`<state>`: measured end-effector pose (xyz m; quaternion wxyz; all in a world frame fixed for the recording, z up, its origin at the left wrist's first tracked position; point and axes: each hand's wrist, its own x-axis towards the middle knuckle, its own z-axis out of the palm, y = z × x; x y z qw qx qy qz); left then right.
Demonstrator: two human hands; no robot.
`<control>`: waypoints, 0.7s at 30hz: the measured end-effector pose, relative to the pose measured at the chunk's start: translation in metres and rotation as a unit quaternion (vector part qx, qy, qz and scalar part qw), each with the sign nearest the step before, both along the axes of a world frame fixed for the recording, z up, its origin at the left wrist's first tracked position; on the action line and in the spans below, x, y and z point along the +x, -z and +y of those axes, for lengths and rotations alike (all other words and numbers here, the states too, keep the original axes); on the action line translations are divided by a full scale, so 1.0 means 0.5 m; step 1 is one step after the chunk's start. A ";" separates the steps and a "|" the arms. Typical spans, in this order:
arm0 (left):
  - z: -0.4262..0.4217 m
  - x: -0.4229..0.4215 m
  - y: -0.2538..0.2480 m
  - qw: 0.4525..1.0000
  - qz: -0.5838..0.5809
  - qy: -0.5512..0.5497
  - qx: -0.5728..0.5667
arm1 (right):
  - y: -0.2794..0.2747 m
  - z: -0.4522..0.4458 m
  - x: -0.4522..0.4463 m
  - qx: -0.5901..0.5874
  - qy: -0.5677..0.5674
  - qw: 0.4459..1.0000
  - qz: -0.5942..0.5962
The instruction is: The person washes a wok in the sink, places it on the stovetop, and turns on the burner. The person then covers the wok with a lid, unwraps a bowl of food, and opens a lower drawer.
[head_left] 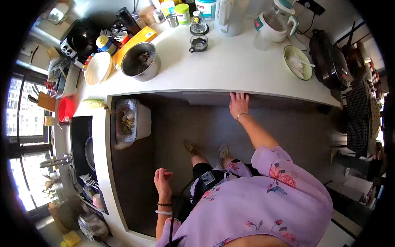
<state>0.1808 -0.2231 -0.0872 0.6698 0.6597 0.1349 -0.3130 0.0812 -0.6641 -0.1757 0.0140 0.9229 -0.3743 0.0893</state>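
Note:
My right hand [239, 104] rests at the front edge of the white counter [230, 61], its fingers apart against a drawer or cabinet front just below the edge. Down beside my body hangs my left hand [163, 180], with its fingers curled in; whether anything is inside them cannot be made out. On the counter are a steel pot [142, 61] with dark contents, a white bowl [98, 68], a small dark-rimmed cup [198, 43] and a green bowl [298, 62] holding something white and a spoon.
A lined bin [133, 121] with scraps stands under the counter's left part. A glass kettle [275, 20] and a black appliance [329, 61] are at the back right. The sink [89, 152], a red container [66, 109] and a knife block [45, 101] are at left.

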 end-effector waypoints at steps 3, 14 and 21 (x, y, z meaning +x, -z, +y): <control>-0.009 -0.032 -0.002 1.000 -0.013 -0.022 -0.004 | -0.008 0.017 -0.025 -0.016 -0.031 0.998 -0.050; -0.088 -0.072 0.022 0.996 -0.032 -0.013 -0.077 | -0.004 0.106 -0.177 0.193 -0.203 0.960 -0.019; -0.129 -0.067 0.000 0.997 -0.047 0.028 -0.058 | -0.016 0.166 -0.234 0.222 -0.268 0.937 0.024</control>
